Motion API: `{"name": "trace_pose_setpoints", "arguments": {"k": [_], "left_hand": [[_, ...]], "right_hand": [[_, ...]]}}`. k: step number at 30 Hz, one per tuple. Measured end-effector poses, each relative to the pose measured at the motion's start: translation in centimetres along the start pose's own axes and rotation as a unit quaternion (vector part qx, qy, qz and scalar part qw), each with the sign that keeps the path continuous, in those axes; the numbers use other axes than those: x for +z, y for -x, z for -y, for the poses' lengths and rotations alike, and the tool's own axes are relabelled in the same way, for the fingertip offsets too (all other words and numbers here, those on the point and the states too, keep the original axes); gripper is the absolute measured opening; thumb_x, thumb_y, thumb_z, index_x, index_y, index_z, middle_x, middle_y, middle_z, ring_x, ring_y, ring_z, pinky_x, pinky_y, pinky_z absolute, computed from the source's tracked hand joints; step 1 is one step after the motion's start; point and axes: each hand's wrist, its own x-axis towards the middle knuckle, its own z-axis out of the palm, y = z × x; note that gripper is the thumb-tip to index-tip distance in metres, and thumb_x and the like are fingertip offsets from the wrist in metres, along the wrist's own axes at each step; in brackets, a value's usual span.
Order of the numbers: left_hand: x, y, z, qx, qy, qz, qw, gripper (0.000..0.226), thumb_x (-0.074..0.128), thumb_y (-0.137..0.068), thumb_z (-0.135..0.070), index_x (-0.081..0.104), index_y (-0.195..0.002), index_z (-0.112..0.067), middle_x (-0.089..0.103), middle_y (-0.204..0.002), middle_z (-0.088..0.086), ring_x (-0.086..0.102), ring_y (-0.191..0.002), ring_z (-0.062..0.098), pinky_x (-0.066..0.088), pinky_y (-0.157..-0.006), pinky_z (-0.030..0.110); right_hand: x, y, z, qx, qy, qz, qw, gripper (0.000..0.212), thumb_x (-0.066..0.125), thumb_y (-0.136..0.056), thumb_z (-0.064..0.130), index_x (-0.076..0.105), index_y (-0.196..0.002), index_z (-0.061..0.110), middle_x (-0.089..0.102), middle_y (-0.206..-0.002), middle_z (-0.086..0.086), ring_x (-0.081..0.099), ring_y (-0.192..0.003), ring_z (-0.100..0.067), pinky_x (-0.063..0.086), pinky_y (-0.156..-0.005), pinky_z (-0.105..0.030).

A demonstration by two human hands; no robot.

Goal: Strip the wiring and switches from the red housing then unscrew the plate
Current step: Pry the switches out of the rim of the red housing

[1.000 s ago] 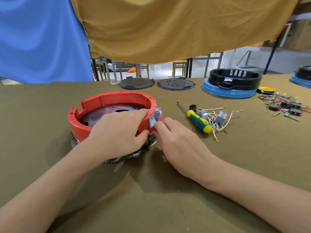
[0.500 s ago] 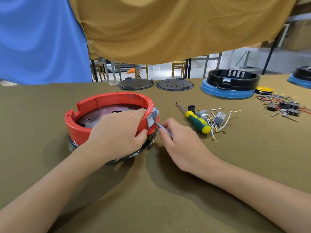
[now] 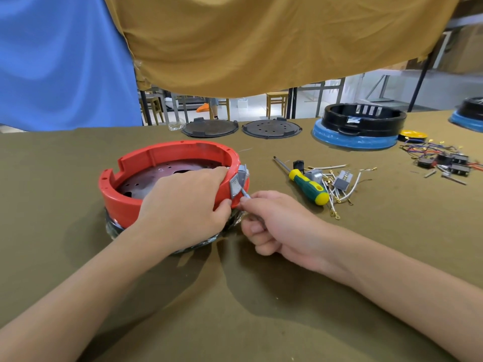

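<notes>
The round red housing [image 3: 167, 155] lies open side up on the table, with a perforated metal plate [image 3: 167, 171] inside it. My left hand [image 3: 183, 205] grips the housing's near right rim, fingers inside and thumb outside. Two grey switches [image 3: 239, 180] stick out of the rim's outer face, tilted. My right hand [image 3: 277, 220] is closed on a thin grey metal tool [image 3: 245, 194] whose tip touches the lower edge of the switches. A dark wrapped base under the housing is mostly hidden by my left hand.
A green and yellow screwdriver [image 3: 308, 185] lies right of the housing beside loose grey switches and white wires [image 3: 342, 181]. Farther right lie coloured wires and black parts [image 3: 441, 159]. Two dark round plates [image 3: 271, 128] and a black-and-blue housing [image 3: 363, 126] sit at the back.
My right hand has drawn back toward me and curled into a fist around the thin tool, which now shows at the switches. The left hand keeps its grip on the rim.
</notes>
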Motion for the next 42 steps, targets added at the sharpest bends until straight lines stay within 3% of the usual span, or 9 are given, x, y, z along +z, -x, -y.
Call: {"name": "trace_pose_setpoints", "arguments": {"k": [4, 11, 18, 23, 26, 29, 35, 40, 42], "left_hand": [[-0.1, 0.0, -0.1, 0.000, 0.006, 0.003, 1.000, 0.031, 0.047, -0.090, -0.045, 0.055, -0.117, -0.032, 0.068, -0.098, -0.010, 0.065, -0.089, 0.016, 0.054, -0.071, 0.038], [-0.3, 0.1, 0.0, 0.000, 0.016, 0.008, 1.000, 0.027, 0.048, -0.090, -0.045, 0.056, -0.112, -0.031, 0.067, -0.094, -0.011, 0.064, -0.085, 0.015, 0.054, -0.068, 0.037], [-0.5, 0.2, -0.1, -0.002, 0.028, 0.016, 0.999, 0.026, 0.049, -0.089, -0.045, 0.056, -0.111, -0.032, 0.067, -0.090, -0.012, 0.063, -0.084, 0.014, 0.051, -0.065, 0.034], [-0.5, 0.2, -0.2, -0.004, 0.034, 0.020, 0.999, 0.025, 0.049, -0.091, -0.043, 0.056, -0.111, -0.031, 0.067, -0.094, -0.010, 0.063, -0.085, 0.016, 0.053, -0.070, 0.038], [-0.5, 0.0, -0.3, 0.000, 0.042, 0.028, 0.999, 0.021, 0.049, -0.091, -0.040, 0.056, -0.108, -0.029, 0.066, -0.093, -0.009, 0.063, -0.086, 0.018, 0.053, -0.072, 0.040], [-0.5, 0.0, -0.4, 0.006, 0.043, 0.030, 0.999, 0.018, 0.051, -0.091, -0.039, 0.055, -0.104, -0.028, 0.066, -0.092, -0.009, 0.063, -0.085, 0.018, 0.052, -0.072, 0.039], [-0.5, 0.0, -0.8, 0.016, 0.039, 0.025, 0.999, 0.020, 0.051, -0.092, -0.038, 0.056, -0.109, -0.028, 0.066, -0.095, -0.009, 0.063, -0.086, 0.016, 0.052, -0.072, 0.037], [-0.6, 0.1, -0.7, 0.022, 0.035, 0.032, 0.999, 0.018, 0.051, -0.093, -0.038, 0.053, -0.108, -0.028, 0.066, -0.098, -0.009, 0.063, -0.091, 0.018, 0.051, -0.074, 0.037], [-0.7, 0.1, -0.7, 0.024, 0.030, 0.036, 0.999, 0.021, 0.050, -0.093, -0.040, 0.052, -0.111, -0.028, 0.066, -0.100, -0.009, 0.063, -0.092, 0.017, 0.051, -0.074, 0.036]], "right_hand": [[0.0, 0.1, 0.1, 0.006, -0.039, 0.037, 0.999, 0.026, 0.035, -0.108, 0.021, 0.038, -0.082, 0.019, 0.037, -0.051, 0.004, 0.020, -0.040, -0.006, 0.020, -0.035, -0.016], [-0.9, 0.4, 0.6, -0.039, 0.214, -0.104, 0.971, 0.019, 0.046, -0.104, 0.024, 0.058, -0.093, 0.013, 0.041, -0.049, 0.007, 0.029, -0.035, -0.004, 0.023, -0.036, -0.019], [-1.6, 0.5, 1.0, -0.068, 0.331, -0.156, 0.928, 0.026, 0.051, -0.102, 0.028, 0.064, -0.092, 0.008, 0.044, -0.057, 0.003, 0.034, -0.047, -0.011, 0.027, -0.049, -0.027], [0.4, 0.6, 0.5, 0.022, 0.076, -0.081, 0.994, 0.021, 0.037, -0.103, 0.017, 0.042, -0.082, 0.018, 0.037, -0.050, 0.004, 0.022, -0.038, -0.008, 0.019, -0.036, -0.016], [0.5, 0.6, 0.8, 0.050, -0.055, -0.036, 0.997, 0.023, 0.034, -0.104, 0.015, 0.040, -0.082, 0.018, 0.035, -0.047, 0.005, 0.020, -0.037, -0.006, 0.018, -0.031, -0.016], [0.8, 0.5, 0.6, 0.036, -0.065, -0.040, 0.996, 0.024, 0.033, -0.106, 0.017, 0.042, -0.084, 0.019, 0.035, -0.048, 0.005, 0.021, -0.037, -0.006, 0.020, -0.032, -0.016], [1.0, 0.1, -0.3, -0.010, 0.114, -0.072, 0.991, 0.023, 0.033, -0.104, 0.021, 0.043, -0.082, 0.023, 0.044, -0.043, 0.007, 0.030, -0.032, -0.005, 0.024, -0.033, -0.016], [0.2, 0.0, 0.3, -0.089, 0.384, -0.102, 0.913, 0.028, 0.038, -0.102, 0.012, 0.041, -0.075, 0.018, 0.049, -0.075, -0.006, 0.044, -0.057, -0.014, 0.033, -0.046, -0.021], [0.0, 0.0, 0.7, -0.095, 0.408, -0.113, 0.901, 0.029, 0.039, -0.101, 0.011, 0.043, -0.073, 0.016, 0.050, -0.075, -0.008, 0.043, -0.062, -0.019, 0.032, -0.049, -0.026]]}}
